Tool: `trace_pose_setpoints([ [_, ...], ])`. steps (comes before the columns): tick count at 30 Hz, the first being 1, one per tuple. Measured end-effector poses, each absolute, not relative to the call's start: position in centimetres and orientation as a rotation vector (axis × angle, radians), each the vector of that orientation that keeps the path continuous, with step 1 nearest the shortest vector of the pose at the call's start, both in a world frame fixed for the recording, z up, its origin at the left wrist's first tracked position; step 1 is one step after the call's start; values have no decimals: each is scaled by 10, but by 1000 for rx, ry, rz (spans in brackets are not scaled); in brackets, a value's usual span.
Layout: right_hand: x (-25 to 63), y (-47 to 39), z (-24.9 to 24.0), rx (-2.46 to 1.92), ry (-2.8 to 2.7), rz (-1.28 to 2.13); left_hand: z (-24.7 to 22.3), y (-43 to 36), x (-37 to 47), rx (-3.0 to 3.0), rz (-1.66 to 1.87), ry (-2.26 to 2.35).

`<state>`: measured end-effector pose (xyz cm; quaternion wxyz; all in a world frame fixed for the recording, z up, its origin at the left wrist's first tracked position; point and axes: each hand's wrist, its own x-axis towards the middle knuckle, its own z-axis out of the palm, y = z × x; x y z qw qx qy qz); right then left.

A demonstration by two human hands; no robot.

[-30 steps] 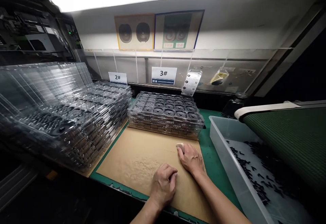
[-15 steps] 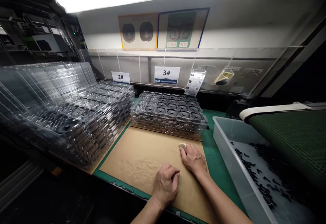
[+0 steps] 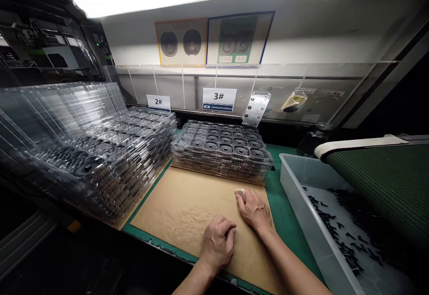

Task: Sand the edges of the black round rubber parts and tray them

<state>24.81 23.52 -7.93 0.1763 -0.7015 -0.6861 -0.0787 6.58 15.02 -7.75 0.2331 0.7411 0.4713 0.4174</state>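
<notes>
My left hand (image 3: 217,241) rests as a loose fist on the brown cardboard sheet (image 3: 167,192), near its front edge. Its fingers curl under, so whatever may be inside is hidden. Farther out and to the right, my right hand (image 3: 255,209) lies on the same sheet, its fingers closed round a small pale block (image 3: 240,193) with a greyish face. Just beyond that hand stands a stack of clear plastic trays (image 3: 223,163), with round black parts in many pockets of the top one.
At left rises a taller stack of clear trays (image 3: 134,152) with lids standing open. A translucent bin (image 3: 296,192) on the right holds loose black pieces, beside a green conveyor belt (image 3: 385,174). Number cards (image 3: 219,99) hang on a clear panel at the back.
</notes>
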Motion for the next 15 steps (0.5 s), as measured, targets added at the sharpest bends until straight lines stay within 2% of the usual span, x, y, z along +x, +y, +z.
trace_pose_setpoints([
  [15, 247, 235, -78, -2009, -1936, -225, -76, 150, 65, 2036, 1141, 1303],
])
